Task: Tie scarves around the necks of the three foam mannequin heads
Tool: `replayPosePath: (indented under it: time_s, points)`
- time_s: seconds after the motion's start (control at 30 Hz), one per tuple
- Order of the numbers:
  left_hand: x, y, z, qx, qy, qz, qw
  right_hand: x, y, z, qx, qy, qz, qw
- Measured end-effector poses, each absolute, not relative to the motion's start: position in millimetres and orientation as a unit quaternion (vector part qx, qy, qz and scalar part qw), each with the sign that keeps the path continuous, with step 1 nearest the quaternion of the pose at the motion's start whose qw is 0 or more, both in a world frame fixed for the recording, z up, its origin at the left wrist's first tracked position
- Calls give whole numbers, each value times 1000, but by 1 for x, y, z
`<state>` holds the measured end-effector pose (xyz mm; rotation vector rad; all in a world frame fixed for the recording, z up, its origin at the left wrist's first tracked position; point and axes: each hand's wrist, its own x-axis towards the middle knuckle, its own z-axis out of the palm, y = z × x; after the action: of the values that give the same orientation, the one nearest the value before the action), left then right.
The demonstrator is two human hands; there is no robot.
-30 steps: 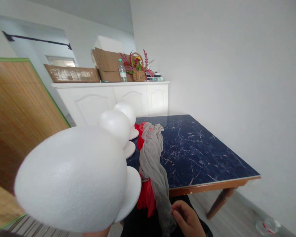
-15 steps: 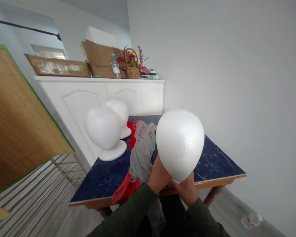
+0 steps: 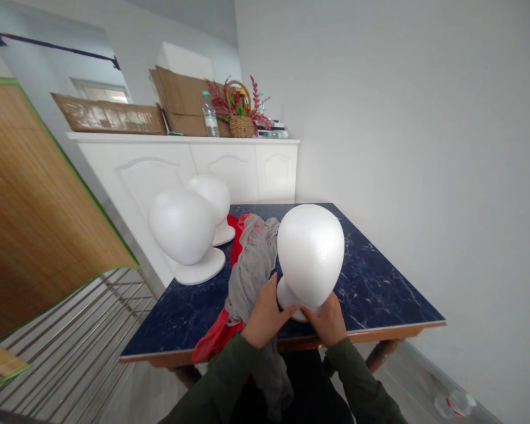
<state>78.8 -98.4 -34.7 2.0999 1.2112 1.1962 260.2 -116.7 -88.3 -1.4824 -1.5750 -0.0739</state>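
A white foam mannequin head (image 3: 311, 250) stands near the front edge of the dark blue marbled table (image 3: 384, 294). My left hand (image 3: 268, 312) grips its base from the left, and my right hand (image 3: 327, 321) grips it from the right, thumbs nearly meeting at the front. The fingertips behind the base are hidden. Left of my hands lies a crumpled grey cloth (image 3: 254, 265), its end hanging over the table edge. Red fabric (image 3: 216, 335) shows beneath it.
Two more white mannequin heads, a nearer one (image 3: 183, 227) and a farther one (image 3: 212, 197), stand at the table's left. Behind is a white cabinet (image 3: 154, 168) bearing cardboard boxes, a water bottle (image 3: 210, 115) and a flower basket (image 3: 241, 125). A metal rack (image 3: 92, 335) stands left.
The mannequin head has gone down and away from me onto the table, and its base now shows. Both hands moved with it and spread a little around the base.
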Motion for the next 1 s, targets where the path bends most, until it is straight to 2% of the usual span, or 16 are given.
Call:
replayPosePath:
  time_s: [0.07,0.13,0.23,0.37,0.5,0.63,0.83,1.0]
  points:
    - [51,-107,-35,744,527,395,113,259,-125,-90,-613,-625,-45,482]
    - [21,-114,-34,728,580,360,64,252,-138,-90,-615,-593,-69,515]
    - [-14,-125,-33,727,601,326,63,226,-164,-89,-575,-620,-42,532]
    - [-31,-147,-32,725,602,326,73,184,-183,-78,-461,-756,106,452]
    - [-35,-173,-43,705,615,345,79,168,-186,-75,-438,-770,151,439]
    - [-52,-206,-88,694,649,292,105,172,-204,-106,-456,-773,171,406]
    - [-67,-249,-189,694,678,26,242,196,-244,-167,-546,-741,244,306]
    - [-41,-218,-218,630,756,-21,176,226,-253,-215,-611,-715,247,235]
